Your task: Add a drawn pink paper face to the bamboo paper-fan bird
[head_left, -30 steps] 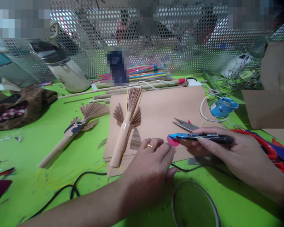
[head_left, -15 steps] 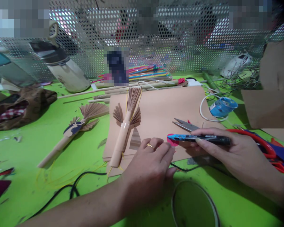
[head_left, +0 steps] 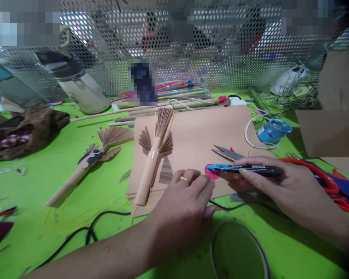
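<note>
My right hand (head_left: 281, 190) grips a black marker pen (head_left: 244, 168) with a blue cap, lying level and pointing left. Its tip touches a small pink paper piece (head_left: 211, 173) on the brown paper sheet (head_left: 200, 131). My left hand (head_left: 183, 209), with a ring on it, rests curled on the sheet's near edge, its fingertips pressing beside the pink piece. A brown paper bird (head_left: 153, 159) with folded fan wings lies on the sheet just left of my left hand. A second paper bird (head_left: 90, 159) with a dark blue patch lies on the green table further left.
Red-handled scissors (head_left: 308, 170) lie behind my right hand. A blue tape roll (head_left: 273, 131), white cord, coloured straws (head_left: 180, 88), wooden sticks and bottles (head_left: 78, 83) stand toward the perforated metal wall. A black cable (head_left: 84, 232) and a round ring (head_left: 239, 252) lie near the front.
The marker has slipped very slightly to the left over the pink piece. Both hands otherwise stay where they were.
</note>
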Demonstrator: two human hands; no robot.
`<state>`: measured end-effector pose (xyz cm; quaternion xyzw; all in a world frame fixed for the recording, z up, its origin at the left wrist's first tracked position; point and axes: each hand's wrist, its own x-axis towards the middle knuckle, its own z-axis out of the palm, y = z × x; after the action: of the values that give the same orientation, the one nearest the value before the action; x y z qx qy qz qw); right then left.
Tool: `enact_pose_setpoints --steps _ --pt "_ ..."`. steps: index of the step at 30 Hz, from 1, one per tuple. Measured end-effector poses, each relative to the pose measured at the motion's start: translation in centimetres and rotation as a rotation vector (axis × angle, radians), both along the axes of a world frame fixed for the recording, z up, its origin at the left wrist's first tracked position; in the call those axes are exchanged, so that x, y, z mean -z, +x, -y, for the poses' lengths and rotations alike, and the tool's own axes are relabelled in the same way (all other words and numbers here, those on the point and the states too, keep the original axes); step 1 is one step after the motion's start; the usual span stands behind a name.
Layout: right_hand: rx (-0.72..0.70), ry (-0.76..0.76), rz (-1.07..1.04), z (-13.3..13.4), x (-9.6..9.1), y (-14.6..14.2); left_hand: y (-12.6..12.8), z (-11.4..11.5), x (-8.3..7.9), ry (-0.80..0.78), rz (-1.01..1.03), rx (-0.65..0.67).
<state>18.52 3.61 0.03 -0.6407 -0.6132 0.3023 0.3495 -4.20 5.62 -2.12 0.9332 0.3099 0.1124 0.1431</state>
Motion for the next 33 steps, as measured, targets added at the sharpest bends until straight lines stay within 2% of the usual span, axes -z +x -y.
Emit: enact_pose_setpoints --steps 14,24,29,33 --pt "0.031 0.005 -0.049 0.06 -0.13 0.03 0.02 -0.01 0.09 0.001 0.022 -0.001" --pt "0.019 -0.082 -0.119 0.18 -0.19 -0.06 0.05 0.03 0.08 -0.001 0.002 -0.004" --pt "0.118 -0.025 -0.052 -0.03 -0.18 0.39 0.06 0.10 0.05 -0.005 0.010 -0.010" --pt "0.114 -0.065 -0.171 -0.04 -0.16 0.55 0.02 0.09 0.00 -0.006 0.012 -0.011"
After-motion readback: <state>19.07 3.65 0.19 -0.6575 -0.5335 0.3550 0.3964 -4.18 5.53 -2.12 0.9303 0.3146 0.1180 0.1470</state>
